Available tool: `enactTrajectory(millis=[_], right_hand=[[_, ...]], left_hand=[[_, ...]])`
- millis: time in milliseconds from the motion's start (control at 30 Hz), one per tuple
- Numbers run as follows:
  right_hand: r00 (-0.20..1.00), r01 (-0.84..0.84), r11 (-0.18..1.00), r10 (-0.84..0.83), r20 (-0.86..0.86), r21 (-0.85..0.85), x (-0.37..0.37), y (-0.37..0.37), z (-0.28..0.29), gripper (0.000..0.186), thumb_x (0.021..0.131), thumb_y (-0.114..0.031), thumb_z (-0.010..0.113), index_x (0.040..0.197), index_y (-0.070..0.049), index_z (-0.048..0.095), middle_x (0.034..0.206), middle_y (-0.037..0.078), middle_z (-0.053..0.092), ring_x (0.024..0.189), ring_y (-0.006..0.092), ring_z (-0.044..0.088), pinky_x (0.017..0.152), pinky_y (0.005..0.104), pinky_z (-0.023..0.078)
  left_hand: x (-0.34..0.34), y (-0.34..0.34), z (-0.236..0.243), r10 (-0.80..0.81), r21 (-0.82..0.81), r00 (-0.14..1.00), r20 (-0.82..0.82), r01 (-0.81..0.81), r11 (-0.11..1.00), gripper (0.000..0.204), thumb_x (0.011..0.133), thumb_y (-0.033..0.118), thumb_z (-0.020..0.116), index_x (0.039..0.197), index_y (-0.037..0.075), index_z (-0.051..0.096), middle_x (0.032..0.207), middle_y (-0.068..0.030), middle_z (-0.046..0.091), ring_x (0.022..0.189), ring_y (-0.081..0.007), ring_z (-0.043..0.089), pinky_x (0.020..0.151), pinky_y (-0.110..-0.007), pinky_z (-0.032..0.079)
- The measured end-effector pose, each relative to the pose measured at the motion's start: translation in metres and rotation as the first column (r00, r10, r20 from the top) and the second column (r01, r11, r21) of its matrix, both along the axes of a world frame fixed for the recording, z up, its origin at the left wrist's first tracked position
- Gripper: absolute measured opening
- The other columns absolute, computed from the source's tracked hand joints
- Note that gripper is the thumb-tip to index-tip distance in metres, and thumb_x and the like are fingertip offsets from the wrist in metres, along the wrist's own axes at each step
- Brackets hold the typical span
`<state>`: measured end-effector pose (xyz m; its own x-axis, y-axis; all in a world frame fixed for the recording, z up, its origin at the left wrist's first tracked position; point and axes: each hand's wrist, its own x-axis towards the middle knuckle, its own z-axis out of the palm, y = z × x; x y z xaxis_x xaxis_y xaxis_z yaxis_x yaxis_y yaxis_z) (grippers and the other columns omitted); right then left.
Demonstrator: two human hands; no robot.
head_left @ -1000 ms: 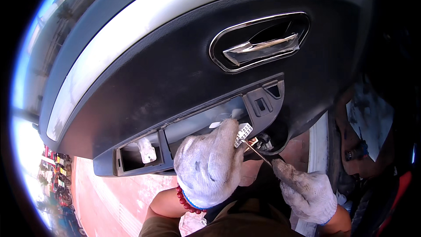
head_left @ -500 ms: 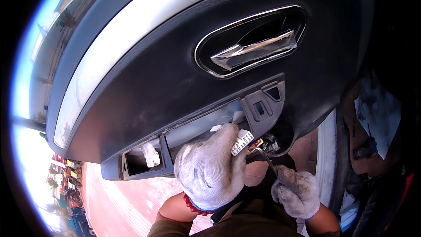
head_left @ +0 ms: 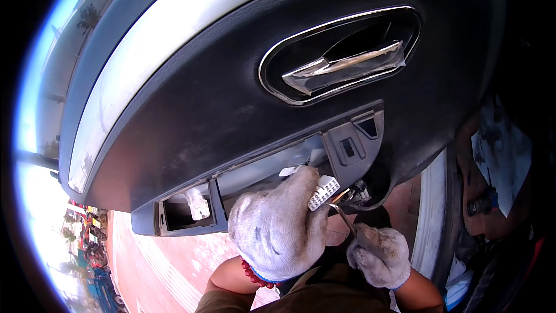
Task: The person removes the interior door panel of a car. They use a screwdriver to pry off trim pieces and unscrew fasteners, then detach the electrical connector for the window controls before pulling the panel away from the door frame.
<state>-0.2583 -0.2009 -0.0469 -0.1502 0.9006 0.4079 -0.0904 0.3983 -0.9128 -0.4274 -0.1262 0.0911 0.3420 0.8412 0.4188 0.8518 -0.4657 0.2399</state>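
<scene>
White connector (head_left: 324, 193): is jutting out past the left hand's (head_left: 278, 226) fingertips, near the armrest's (head_left: 145, 220) lower edge, its rows of square holes showing.
Left hand: is gripping the white connector, wearing a grimy knit glove, a red bead bracelet (head_left: 255, 275) circling the wrist.
Right hand (head_left: 379, 255): is gripping a slim metal tool (head_left: 346, 218), whose bent tip is pointing at the connector's lower edge; whether they are touching, I cannot tell.
Armrest: is running along the door panel's (head_left: 191, 122) lower edge, a whitish fitting (head_left: 198, 206) lying in its left-end compartment.
Door handle (head_left: 347, 69): is gleaming above the armrest's right end.
</scene>
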Motion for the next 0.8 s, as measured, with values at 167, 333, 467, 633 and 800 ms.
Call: enactTrajectory(millis=[167, 333, 467, 633, 800], right_hand=[[0.998, -0.025, 0.999, 0.023, -0.057, -0.037, 0.001, 0.004, 0.000, 0.033, 0.089, 0.013, 0.061, 0.121, 0.011, 0.067, 0.119, 0.018, 0.073, 0.102, 0.0202, 0.073, 0.089, 0.0254, 0.058], [0.990, 0.091, 0.992, -0.081, -0.116, 0.084, -0.012, 0.010, -0.008, 0.038, 0.093, 0.000, 0.058, 0.130, 0.008, 0.061, 0.091, 0.013, 0.069, 0.069, 0.0216, 0.067, 0.062, 0.0321, 0.056], [0.950, -0.106, 0.992, 0.081, -0.303, -0.068, -0.009, 0.006, -0.006, 0.035, 0.094, 0.001, 0.057, 0.127, 0.010, 0.062, 0.096, 0.013, 0.070, 0.075, 0.0212, 0.068, 0.068, 0.0312, 0.057], [1.000, 0.005, 1.000, -0.005, 0.025, 0.002, -0.004, 0.008, -0.003, 0.031, 0.088, 0.005, 0.063, 0.118, 0.010, 0.068, 0.110, 0.017, 0.074, 0.089, 0.0227, 0.075, 0.079, 0.0319, 0.060], [0.959, 0.067, 0.971, -0.126, 0.254, 0.231, 0.002, 0.020, 0.008, 0.035, 0.080, -0.002, 0.070, 0.115, 0.003, 0.071, 0.097, 0.013, 0.075, 0.074, 0.0243, 0.073, 0.065, 0.0345, 0.059]], left_hand=[[-0.002, -0.001, -0.001, -0.017, 0.009, 1.000, -0.009, 0.017, 1.000, 0.022, 0.079, 0.012, 0.059, 0.098, 0.008, 0.069, 0.069, -0.0041, 0.065, 0.057, -0.0294, 0.060, 0.060, -0.038, 0.046], [-0.003, 0.000, 0.000, -0.039, 0.005, 0.999, -0.029, 0.039, 0.999, 0.026, 0.079, 0.013, 0.061, 0.103, 0.007, 0.069, 0.072, -0.0036, 0.067, 0.058, -0.0277, 0.061, 0.062, -0.038, 0.047], [-0.004, -0.002, -0.002, -0.039, 0.064, 0.999, -0.033, 0.041, 0.997, 0.030, 0.076, 0.010, 0.065, 0.105, 0.005, 0.070, 0.075, -0.0069, 0.069, 0.059, -0.0280, 0.061, 0.062, -0.038, 0.047], [-0.004, -0.001, -0.007, -0.076, 0.159, 0.997, -0.013, 0.077, 0.984, 0.035, 0.075, 0.008, 0.068, 0.109, 0.003, 0.070, 0.080, -0.0111, 0.071, 0.059, -0.0289, 0.061, 0.062, -0.039, 0.047], [-0.005, -0.003, -0.004, -0.059, 0.142, 0.996, -0.062, 0.067, 0.988, 0.030, 0.081, 0.010, 0.068, 0.110, 0.001, 0.070, 0.084, -0.0121, 0.072, 0.061, -0.0286, 0.063, 0.063, -0.038, 0.048]])
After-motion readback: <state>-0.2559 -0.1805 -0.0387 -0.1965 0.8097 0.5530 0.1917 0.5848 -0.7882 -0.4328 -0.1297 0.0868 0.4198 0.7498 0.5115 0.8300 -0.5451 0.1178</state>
